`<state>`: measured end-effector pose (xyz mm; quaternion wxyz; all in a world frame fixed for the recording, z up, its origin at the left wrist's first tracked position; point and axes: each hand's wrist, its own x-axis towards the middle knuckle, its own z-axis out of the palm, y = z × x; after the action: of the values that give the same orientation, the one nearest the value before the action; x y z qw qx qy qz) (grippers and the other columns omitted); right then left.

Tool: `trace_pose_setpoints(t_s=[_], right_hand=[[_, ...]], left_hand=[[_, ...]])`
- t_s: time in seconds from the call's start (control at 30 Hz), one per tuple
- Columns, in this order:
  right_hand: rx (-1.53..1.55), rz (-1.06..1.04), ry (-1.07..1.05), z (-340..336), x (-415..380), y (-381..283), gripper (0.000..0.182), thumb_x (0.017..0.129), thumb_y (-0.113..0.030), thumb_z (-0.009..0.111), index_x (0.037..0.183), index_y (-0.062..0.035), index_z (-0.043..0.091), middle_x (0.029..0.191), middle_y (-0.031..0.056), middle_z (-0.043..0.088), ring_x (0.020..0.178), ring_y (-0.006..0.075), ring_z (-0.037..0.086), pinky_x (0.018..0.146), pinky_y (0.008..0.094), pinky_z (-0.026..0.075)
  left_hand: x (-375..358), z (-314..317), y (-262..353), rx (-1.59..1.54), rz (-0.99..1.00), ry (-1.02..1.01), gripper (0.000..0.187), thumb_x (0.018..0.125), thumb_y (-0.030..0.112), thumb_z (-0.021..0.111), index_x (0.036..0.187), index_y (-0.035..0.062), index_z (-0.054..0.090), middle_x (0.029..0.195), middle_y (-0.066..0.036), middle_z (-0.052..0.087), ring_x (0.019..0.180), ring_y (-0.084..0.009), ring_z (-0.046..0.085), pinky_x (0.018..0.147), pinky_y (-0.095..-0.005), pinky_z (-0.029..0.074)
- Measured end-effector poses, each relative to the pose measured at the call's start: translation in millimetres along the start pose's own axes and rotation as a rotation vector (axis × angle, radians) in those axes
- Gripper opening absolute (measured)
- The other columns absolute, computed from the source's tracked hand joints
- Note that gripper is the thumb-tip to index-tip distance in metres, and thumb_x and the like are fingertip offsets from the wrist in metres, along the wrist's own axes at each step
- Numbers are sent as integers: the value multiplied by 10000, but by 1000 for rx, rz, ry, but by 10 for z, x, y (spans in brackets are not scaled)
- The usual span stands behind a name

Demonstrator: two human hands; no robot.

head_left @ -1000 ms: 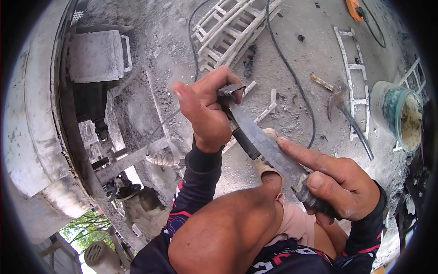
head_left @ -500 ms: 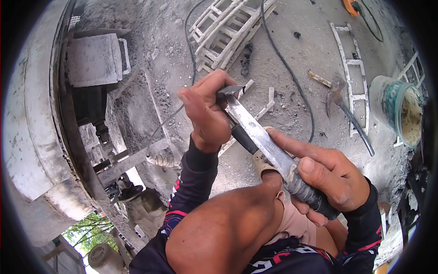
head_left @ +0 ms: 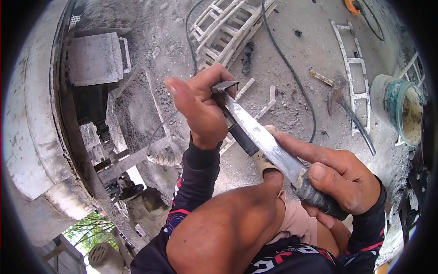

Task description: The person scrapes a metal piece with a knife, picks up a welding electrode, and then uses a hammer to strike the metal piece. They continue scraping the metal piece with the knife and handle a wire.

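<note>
I've got the right hand gripping the knife, slanting upper-left toward the left hand, which holds a dark piece.

Right grip holds a knife, handle apparently taped.

A small oval stamp on the knife blade and large lettering on the dark shirt are too unclear to read.

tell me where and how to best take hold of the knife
Likely best: the dark handle of the knife, taken from the person's right, as the right hand holds it. The handle is thick and its end points that way, while the blade slants toward the left hand.
</note>
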<state>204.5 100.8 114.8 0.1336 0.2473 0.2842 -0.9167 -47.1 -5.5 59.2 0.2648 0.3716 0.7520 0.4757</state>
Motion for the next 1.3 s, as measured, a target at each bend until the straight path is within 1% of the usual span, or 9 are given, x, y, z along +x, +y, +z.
trace_pose_setpoints(t_s=[0.13,0.33,0.67,0.73,0.93,1.03,1.2,1.27,1.3], right_hand=[[8,18,-3,-12,-5,7,614,1071,-317,460,1588,-9,341,726,111,627,458,95,533,480,214,471],[-92,32,6,-68,-5,-5,591,1075,-287,442,1589,-12,342,699,84,621,465,93,547,486,213,476],[-335,15,21,-158,31,15,524,1095,-222,408,1589,-52,369,662,25,596,464,69,552,489,214,472],[-334,-7,6,-187,57,39,522,1097,-217,402,1594,-63,362,657,25,589,461,69,551,488,213,471],[-234,16,4,-179,95,106,526,1104,-226,401,1604,-74,343,648,25,572,457,74,552,486,209,471],[-220,13,6,-177,118,139,529,1105,-244,408,1604,-78,345,657,30,572,457,75,551,488,211,473],[-299,-63,4,-205,156,172,539,1105,-274,426,1605,-89,348,671,38,571,454,81,552,482,215,469],[-198,39,15,-199,141,146,544,1104,-287,436,1604,-91,348,670,38,568,453,84,548,479,218,464],[-200,39,16,-203,147,141,544,1104,-287,436,1604,-91,348,670,38,568,453,84,548,479,218,464]], left_hand=[[-9,53,45,25,34,1,1051,920,832,-66,645,8,526,577,-26,470,545,-133,401,559,-247,270],[27,12,24,182,98,-84,1084,903,846,-80,674,-9,546,598,-18,488,571,-127,400,573,-262,268],[-38,-104,-30,476,27,-250,1105,866,872,-115,712,5,553,666,-21,501,604,-119,376,574,-281,256],[-32,-106,-86,400,230,-230,795,1083,520,136,761,-21,622,571,-155,469,503,-345,485,518,-418,355],[-48,-99,-153,416,223,-220,793,1087,516,137,761,-18,623,570,-160,447,501,-350,473,524,-423,351],[-54,-55,132,484,294,-220,798,1089,512,138,779,-19,646,563,-160,448,500,-348,481,525,-422,354],[-62,-74,-187,412,346,-145,776,1093,502,178,810,-21,677,545,-159,458,488,-335,490,520,-422,359],[-71,-148,-221,393,357,-126,771,1094,499,188,818,-21,685,541,-159,461,484,-332,492,519,-422,360],[-68,-270,-210,413,165,-289,802,1070,608,179,929,-10,671,717,-127,519,650,-245,504,637,-380,412]])
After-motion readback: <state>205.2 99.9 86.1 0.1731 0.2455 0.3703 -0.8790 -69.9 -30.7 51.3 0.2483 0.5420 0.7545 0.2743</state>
